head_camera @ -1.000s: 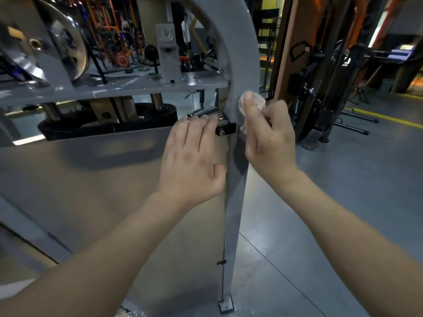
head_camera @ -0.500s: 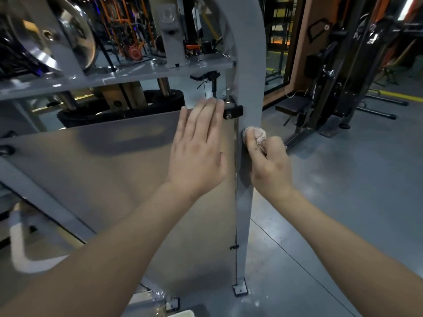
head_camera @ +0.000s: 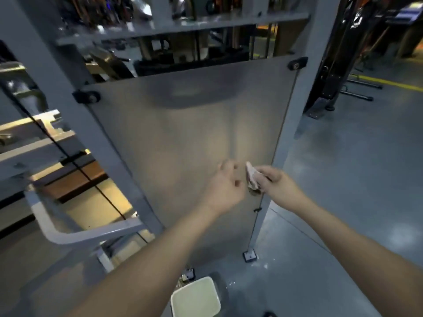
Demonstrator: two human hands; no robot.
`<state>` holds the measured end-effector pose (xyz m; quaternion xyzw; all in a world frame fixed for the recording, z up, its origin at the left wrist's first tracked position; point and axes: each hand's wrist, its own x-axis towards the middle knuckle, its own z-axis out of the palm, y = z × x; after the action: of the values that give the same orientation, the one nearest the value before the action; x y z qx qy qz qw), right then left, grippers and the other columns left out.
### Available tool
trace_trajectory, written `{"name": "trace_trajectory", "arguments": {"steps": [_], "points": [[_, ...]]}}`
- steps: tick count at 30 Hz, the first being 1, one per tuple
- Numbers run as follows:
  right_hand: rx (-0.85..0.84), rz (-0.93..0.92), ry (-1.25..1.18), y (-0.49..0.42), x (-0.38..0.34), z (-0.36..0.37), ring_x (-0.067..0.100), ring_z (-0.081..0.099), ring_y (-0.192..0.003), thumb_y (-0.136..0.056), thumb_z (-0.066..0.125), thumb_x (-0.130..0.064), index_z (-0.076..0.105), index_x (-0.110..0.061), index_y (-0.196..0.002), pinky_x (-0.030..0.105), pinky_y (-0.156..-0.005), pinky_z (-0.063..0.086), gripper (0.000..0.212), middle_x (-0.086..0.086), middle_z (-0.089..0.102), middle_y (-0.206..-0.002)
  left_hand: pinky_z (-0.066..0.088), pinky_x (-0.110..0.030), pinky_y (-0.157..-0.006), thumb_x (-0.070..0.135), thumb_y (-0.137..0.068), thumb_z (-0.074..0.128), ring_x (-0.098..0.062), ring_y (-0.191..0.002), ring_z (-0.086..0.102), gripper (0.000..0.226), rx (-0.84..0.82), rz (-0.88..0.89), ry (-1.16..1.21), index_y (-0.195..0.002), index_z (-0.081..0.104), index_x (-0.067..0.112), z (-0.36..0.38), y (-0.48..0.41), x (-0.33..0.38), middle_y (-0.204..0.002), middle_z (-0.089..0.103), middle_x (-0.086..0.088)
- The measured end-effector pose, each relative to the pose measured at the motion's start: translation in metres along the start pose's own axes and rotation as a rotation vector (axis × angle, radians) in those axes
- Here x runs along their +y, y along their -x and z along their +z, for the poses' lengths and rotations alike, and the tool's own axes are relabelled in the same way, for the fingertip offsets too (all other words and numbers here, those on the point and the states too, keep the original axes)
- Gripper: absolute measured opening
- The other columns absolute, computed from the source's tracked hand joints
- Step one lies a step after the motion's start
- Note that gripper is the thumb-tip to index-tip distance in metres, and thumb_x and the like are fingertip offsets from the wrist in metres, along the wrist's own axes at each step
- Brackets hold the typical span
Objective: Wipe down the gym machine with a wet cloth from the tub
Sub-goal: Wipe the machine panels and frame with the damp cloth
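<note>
Fingers (head_camera: 263,173) of the right hand (head_camera: 278,185) pinch a crumpled cloth (head_camera: 251,179) just in front of the panel (head_camera: 183,138) of the machine (head_camera: 75,72), low down near the right post (head_camera: 288,124). The left hand (head_camera: 225,187) hovers beside it, fingers loosely curled and holding nothing. The tub (head_camera: 195,296) sits on the floor (head_camera: 343,179) below. Wiping looks midway, but how much is done cannot be told. Open floor lies right, while frame bars crowd the left.

Grey floor (head_camera: 343,179) with a yellow line (head_camera: 389,83) at far right, a black machine (head_camera: 332,65) standing near the line, white specks (head_camera: 263,266) lower down.
</note>
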<state>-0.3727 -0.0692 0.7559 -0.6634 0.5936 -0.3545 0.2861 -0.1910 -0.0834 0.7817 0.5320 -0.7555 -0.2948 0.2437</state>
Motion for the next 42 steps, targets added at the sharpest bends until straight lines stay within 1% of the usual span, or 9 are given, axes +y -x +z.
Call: {"name": "trace_trajectory", "arguments": {"steps": [3, 9, 13, 17, 20, 26, 31, 38, 42], "points": [[-0.081, 0.100, -0.158, 0.015, -0.041, 0.046, 0.003, 0.060, -0.069, -0.103, 0.060, -0.016, 0.062, -0.013, -0.099, 0.020, -0.069, 0.046, 0.006, -0.010, 0.071, -0.077, 0.045, -0.026, -0.096, 0.025, -0.094, 0.064, -0.017, -0.112, 0.062, 0.048, -0.131, -0.198, 0.288, -0.140, 0.051, 0.017, -0.023, 0.026, -0.052, -0.133, 0.062, 0.000], [-0.026, 0.231, -0.203, 0.045, -0.085, 0.143, 0.004, 0.057, -0.058, -0.098, 0.065, -0.009, 0.063, -0.017, -0.084, 0.019, -0.062, 0.045, 0.016, -0.011, 0.068, -0.064, 0.053, -0.041, -0.090, 0.049, -0.065, 0.066, -0.016, -0.092, 0.067, 0.054, -0.242, -0.238, 0.538, -0.107, 0.068, 0.015, -0.064, 0.083, -0.145, -0.101, 0.074, -0.003], [0.073, 0.332, -0.228, 0.064, -0.089, 0.167, 0.009, 0.059, -0.069, -0.098, 0.063, -0.020, 0.069, -0.018, -0.075, 0.033, -0.077, 0.049, 0.024, -0.007, 0.069, -0.070, 0.044, -0.027, -0.069, 0.023, -0.083, 0.082, -0.017, -0.074, 0.052, 0.027, -0.183, -0.319, 0.689, -0.082, 0.060, 0.008, -0.088, 0.116, -0.174, -0.078, 0.056, -0.005], [0.041, 0.387, -0.224, 0.076, -0.096, 0.184, 0.016, 0.050, -0.071, -0.088, 0.052, -0.056, 0.053, -0.014, -0.069, 0.036, -0.075, 0.039, 0.046, 0.000, 0.055, -0.070, 0.043, -0.026, -0.067, 0.027, -0.089, 0.079, -0.014, -0.070, 0.055, 0.022, -0.188, -0.333, 0.660, -0.084, 0.062, 0.014, -0.104, 0.146, -0.193, -0.073, 0.062, 0.003], [-0.020, 0.405, -0.235, 0.091, -0.106, 0.206, 0.018, 0.048, -0.065, -0.098, 0.047, -0.049, 0.046, -0.023, -0.065, 0.036, -0.070, 0.037, 0.042, 0.001, 0.054, -0.065, 0.040, -0.029, -0.060, 0.015, -0.090, 0.075, -0.017, -0.062, 0.051, 0.022, -0.190, -0.369, 0.697, -0.086, 0.053, 0.016, -0.102, 0.169, -0.199, -0.071, 0.059, 0.000], [-0.152, 0.399, -0.295, 0.119, -0.092, 0.246, 0.013, 0.038, -0.061, -0.109, 0.044, -0.036, 0.044, -0.021, -0.073, 0.033, -0.064, 0.031, 0.039, -0.002, 0.041, -0.064, 0.049, -0.029, -0.064, 0.017, -0.087, 0.080, -0.014, -0.073, 0.062, 0.049, -0.230, -0.518, 0.574, -0.130, 0.058, 0.025, -0.094, 0.198, -0.215, -0.112, 0.067, 0.000], [-0.214, 0.416, -0.403, 0.147, -0.085, 0.279, 0.011, 0.042, -0.068, -0.108, 0.049, -0.037, 0.050, -0.021, -0.076, 0.033, -0.070, 0.034, 0.036, -0.007, 0.046, -0.069, 0.041, -0.023, -0.048, 0.028, -0.097, 0.070, -0.016, -0.054, 0.055, 0.020, -0.317, -0.509, 0.501, -0.100, 0.067, 0.008, -0.099, 0.218, -0.232, -0.074, 0.068, -0.008], [-0.165, 0.481, -0.362, 0.151, -0.091, 0.309, 0.014, 0.049, -0.075, -0.093, 0.058, -0.040, 0.063, -0.026, -0.075, 0.036, -0.077, 0.039, 0.024, -0.005, 0.056, -0.075, 0.031, -0.026, -0.053, 0.030, -0.081, 0.057, -0.015, -0.058, 0.046, 0.013, -0.478, -0.513, 0.509, -0.084, 0.064, 0.020, -0.115, 0.206, -0.279, -0.064, 0.054, 0.003], [-0.044, 0.577, -0.460, 0.150, -0.083, 0.338, 0.008, 0.062, -0.082, -0.104, 0.055, -0.018, 0.066, -0.014, -0.090, 0.030, -0.084, 0.050, 0.019, -0.007, 0.069, -0.086, 0.041, -0.015, -0.054, 0.027, -0.096, 0.064, 0.000, -0.064, 0.057, 0.014, -0.649, -0.368, 0.353, -0.103, 0.072, 0.018, -0.118, 0.193, -0.330, -0.081, 0.067, 0.006]]}}
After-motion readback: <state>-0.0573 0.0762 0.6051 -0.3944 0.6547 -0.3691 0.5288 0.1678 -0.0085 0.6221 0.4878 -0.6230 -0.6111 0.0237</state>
